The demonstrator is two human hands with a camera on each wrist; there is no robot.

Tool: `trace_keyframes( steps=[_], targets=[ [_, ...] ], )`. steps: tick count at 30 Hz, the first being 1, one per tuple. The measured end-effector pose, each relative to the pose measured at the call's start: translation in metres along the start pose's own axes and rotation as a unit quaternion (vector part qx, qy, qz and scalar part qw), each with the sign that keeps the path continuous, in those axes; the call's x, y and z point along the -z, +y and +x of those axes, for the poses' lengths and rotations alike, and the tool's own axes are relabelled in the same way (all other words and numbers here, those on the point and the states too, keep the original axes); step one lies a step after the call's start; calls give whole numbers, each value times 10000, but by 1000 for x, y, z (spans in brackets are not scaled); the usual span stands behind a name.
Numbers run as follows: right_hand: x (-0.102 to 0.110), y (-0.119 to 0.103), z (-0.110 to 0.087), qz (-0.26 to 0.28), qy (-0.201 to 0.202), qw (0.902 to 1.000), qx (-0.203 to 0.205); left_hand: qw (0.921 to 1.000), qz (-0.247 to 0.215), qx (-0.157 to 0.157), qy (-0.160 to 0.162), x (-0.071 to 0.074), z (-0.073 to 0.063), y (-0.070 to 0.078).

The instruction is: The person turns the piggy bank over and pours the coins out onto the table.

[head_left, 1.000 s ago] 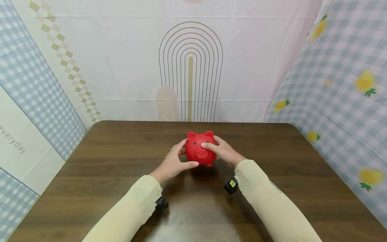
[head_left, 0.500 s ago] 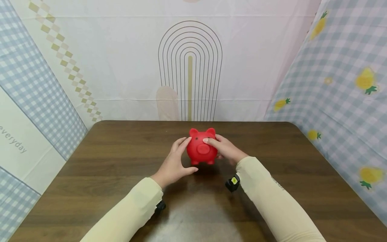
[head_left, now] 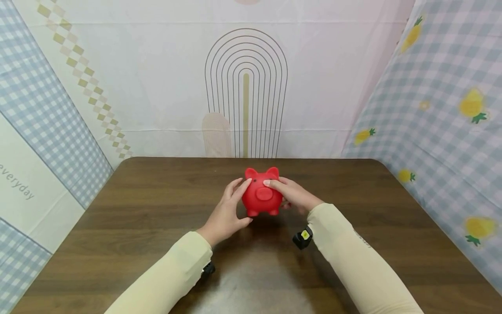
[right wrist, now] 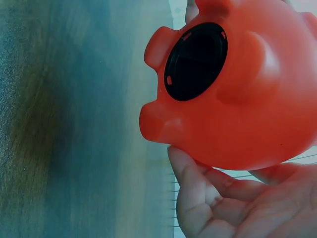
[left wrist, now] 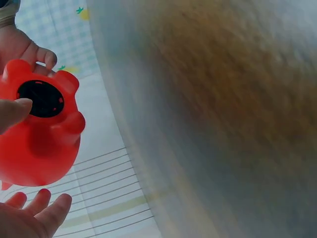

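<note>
A red piggy bank (head_left: 263, 206) is held just above the table, upright, its snout toward me. My right hand (head_left: 295, 194) grips it from the right, thumb on its face beside the snout and fingers mostly hidden behind. On the other side, my left hand (head_left: 225, 216) is spread around the piggy bank without curling onto it; one finger overlaps its left cheek, and whether it touches I cannot tell. In the left wrist view the left thumb (left wrist: 14, 115) lies in front of the black round plug (left wrist: 48, 98) in the belly. The right wrist view shows the four-legged underside from close by.
Beneath both hands is a dark brown wooden table (head_left: 157, 196) with rounded far corners. A white cloth (head_left: 164, 87) with printed arches hangs behind its far edge. Checked cloths with pineapples (head_left: 472, 104) hang on the right. Small black cameras (head_left: 303, 237) are strapped to both wrists.
My left hand has loosened from the piggy bank, its thumb dropping away from the lower front. The piggy bank has shifted slightly right and levelled, its feet now showing, still in my right hand.
</note>
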State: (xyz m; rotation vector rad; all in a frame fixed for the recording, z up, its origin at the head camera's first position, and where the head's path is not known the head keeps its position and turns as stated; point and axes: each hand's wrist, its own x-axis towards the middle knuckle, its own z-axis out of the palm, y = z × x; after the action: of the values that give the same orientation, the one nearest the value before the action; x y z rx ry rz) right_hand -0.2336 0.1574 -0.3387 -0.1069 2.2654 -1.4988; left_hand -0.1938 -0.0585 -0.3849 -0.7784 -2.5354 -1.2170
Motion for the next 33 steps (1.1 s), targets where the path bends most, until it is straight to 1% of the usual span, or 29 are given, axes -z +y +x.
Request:
trace_keyframes(
  steps=[3,5,9,14,18,27,30,33],
  targets=[
    [1,-1,-1,8,-124,9999,1,9994,178,-283,88,1,0,-1],
    [1,-1,-2,56,-204,9998,-35,9987,316,-399,69,1,-1,-1],
    [1,-3,-4,136,-307,9994,-131,9978,472,-469,-12,5,-1,2],
    [2,-5,-5,163,-427,9988,-164,9980,497,-398,-60,8,0,6],
    [3,-7,-7,120,-546,9983,-158,9982,475,-304,-200,10,1,6],
    [4,-7,-7,-105,-707,9973,-151,9977,117,78,-659,16,3,10],
    [3,-6,-7,-124,-741,9970,-158,9971,-16,114,-757,16,3,10],
    [3,-5,-8,-100,-755,9970,-161,9968,-99,102,-782,16,3,10]
  ],
)
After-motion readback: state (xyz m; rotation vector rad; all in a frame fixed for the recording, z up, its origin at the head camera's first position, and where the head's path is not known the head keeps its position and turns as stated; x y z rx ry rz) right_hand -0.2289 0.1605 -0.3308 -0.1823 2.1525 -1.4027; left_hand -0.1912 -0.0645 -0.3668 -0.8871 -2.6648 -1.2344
